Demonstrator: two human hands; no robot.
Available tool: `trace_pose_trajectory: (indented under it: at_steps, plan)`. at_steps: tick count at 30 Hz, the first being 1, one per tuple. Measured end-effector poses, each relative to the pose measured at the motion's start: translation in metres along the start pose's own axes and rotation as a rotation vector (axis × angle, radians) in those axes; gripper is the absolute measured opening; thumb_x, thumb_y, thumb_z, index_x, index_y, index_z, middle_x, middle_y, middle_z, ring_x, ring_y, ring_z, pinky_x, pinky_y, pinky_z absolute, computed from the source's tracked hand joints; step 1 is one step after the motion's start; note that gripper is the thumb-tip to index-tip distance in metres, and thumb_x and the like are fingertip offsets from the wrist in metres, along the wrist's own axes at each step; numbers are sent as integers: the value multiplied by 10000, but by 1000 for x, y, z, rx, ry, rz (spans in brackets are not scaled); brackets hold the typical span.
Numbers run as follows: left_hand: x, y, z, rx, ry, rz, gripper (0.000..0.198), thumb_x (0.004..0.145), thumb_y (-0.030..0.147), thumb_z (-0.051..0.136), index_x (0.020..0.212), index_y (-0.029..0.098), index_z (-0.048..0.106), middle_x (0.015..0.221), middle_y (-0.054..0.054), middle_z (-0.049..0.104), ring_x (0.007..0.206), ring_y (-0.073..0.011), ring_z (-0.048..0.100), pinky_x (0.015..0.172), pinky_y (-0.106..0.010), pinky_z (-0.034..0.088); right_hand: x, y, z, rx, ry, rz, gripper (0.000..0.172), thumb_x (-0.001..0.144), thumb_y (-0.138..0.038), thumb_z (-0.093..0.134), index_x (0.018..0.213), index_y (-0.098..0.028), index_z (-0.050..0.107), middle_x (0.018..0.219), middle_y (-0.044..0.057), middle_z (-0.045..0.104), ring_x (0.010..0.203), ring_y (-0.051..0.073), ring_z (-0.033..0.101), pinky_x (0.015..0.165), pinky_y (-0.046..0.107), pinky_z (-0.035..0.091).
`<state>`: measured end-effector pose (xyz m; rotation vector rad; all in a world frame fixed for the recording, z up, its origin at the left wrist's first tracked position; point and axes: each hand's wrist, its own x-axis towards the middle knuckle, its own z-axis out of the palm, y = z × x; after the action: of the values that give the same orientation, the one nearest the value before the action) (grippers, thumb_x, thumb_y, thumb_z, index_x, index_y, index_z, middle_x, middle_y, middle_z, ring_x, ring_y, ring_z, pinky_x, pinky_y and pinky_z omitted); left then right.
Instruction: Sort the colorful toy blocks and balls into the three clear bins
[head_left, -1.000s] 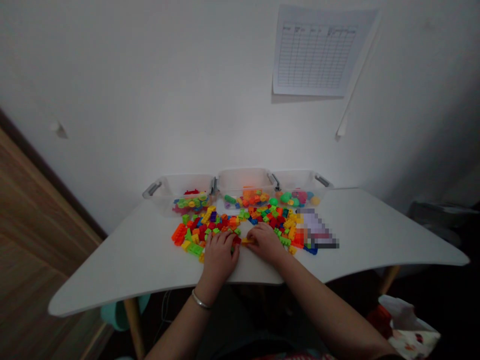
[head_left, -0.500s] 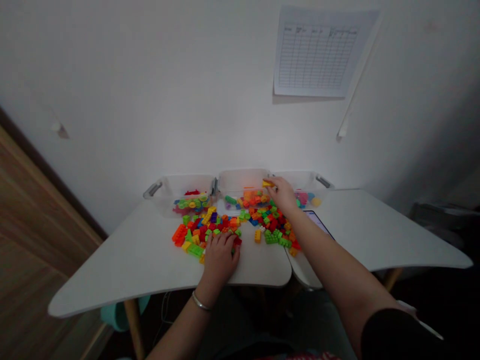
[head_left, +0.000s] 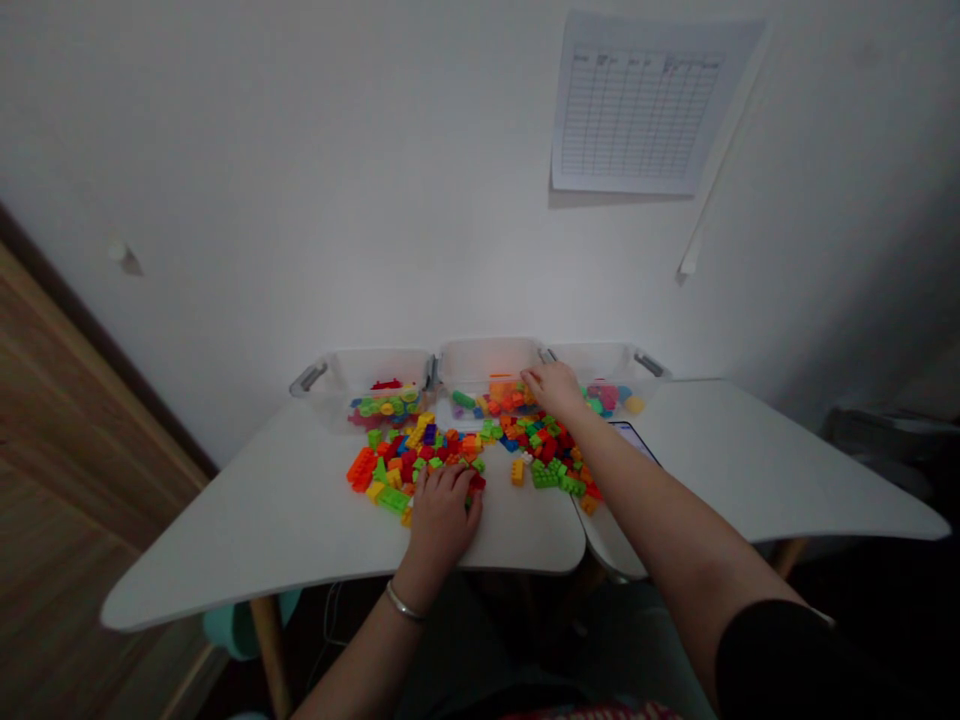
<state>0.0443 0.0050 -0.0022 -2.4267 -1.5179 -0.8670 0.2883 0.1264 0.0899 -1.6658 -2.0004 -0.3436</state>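
My left hand (head_left: 444, 512) rests at the front of a pile of colourful toy building blocks (head_left: 409, 465), fingers spread over it. A red block (head_left: 478, 482) shows beside its fingers; what lies under the palm is hidden. My right hand (head_left: 553, 388) reaches over the right side of the middle clear plastic bin (head_left: 480, 355), its fingers bent downward and slightly apart. No block shows at its fingertips. Orange and other pieces (head_left: 506, 392) lie in that bin. A single yellow block (head_left: 517, 472) stands on the white table between the hands.
A left clear bin (head_left: 375, 362) holds green, red and yellow pieces. The right clear bin (head_left: 600, 355) holds pink, blue and yellow ones. More blocks (head_left: 551, 470) lie under my right forearm, with a phone (head_left: 636, 442) beside it. A printed sheet (head_left: 637, 110) hangs on the wall.
My right hand has dipped slightly at the middle bin, and the yellow block at its fingertips is out of sight. My left hand stays on the pile.
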Motion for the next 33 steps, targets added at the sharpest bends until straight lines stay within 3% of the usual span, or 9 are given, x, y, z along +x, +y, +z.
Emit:
trace_pose_trajectory:
  at_steps: [6, 10, 14, 18, 22, 26, 33]
  plan:
    - [1, 1, -1, 2, -8, 0, 278, 886, 307, 503, 1084, 215, 676, 1142, -86, 688, 1051, -285, 603, 1079, -572, 334, 7, -1, -5, 14, -78, 6, 411, 1024, -334, 333, 1109, -172, 701, 1066, 110, 732, 1011, 217, 652, 1080, 415, 322]
    - [1, 1, -1, 9, 5, 4, 269, 881, 300, 507, 1077, 228, 678, 1127, -80, 693, 1048, -279, 606, 1083, -568, 330, 9, 4, -6, 130, -61, 27, 406, 1019, -298, 319, 1125, -179, 692, 1116, 81, 720, 1064, 203, 637, 1012, 359, 402]
    - [1, 1, -1, 1, 6, 2, 271, 883, 303, 507, 1076, 218, 677, 1135, -82, 691, 1050, -280, 603, 1079, -567, 334, -6, 0, -9, 281, 156, 50, 425, 1005, -258, 281, 1115, -180, 683, 1142, 74, 706, 1098, 206, 614, 984, 353, 432]
    - [1, 1, -2, 3, -8, -1, 277, 889, 312, 504, 1083, 214, 675, 1146, -84, 687, 1053, -280, 602, 1080, -564, 331, -42, -21, -5, 399, 344, 43, 377, 979, -269, 322, 1047, -179, 681, 1073, 87, 709, 1051, 223, 607, 963, 372, 437]
    - [1, 2, -3, 6, -10, 3, 280, 887, 307, 504, 1089, 209, 672, 1144, -85, 687, 1044, -279, 603, 1072, -561, 336, -87, -50, 13, 480, 238, -49, 280, 928, -259, 423, 1045, -202, 671, 1059, 81, 704, 1040, 226, 604, 955, 376, 446]
    - [1, 3, -4, 5, 6, 3, 269, 884, 300, 505, 1078, 220, 674, 1135, -83, 690, 1042, -275, 604, 1073, -549, 336, -123, -67, 30, 417, 97, -92, 271, 862, -201, 513, 1095, -200, 652, 1099, 81, 693, 1056, 234, 592, 986, 394, 433]
    - [1, 2, -2, 12, 7, 9, 274, 894, 312, 502, 1079, 207, 674, 1131, -86, 692, 1036, -277, 607, 1060, -551, 351, -139, -64, 33, 225, 2, -10, 380, 800, -207, 598, 1176, -164, 624, 1185, 110, 654, 1151, 274, 524, 1050, 429, 385]
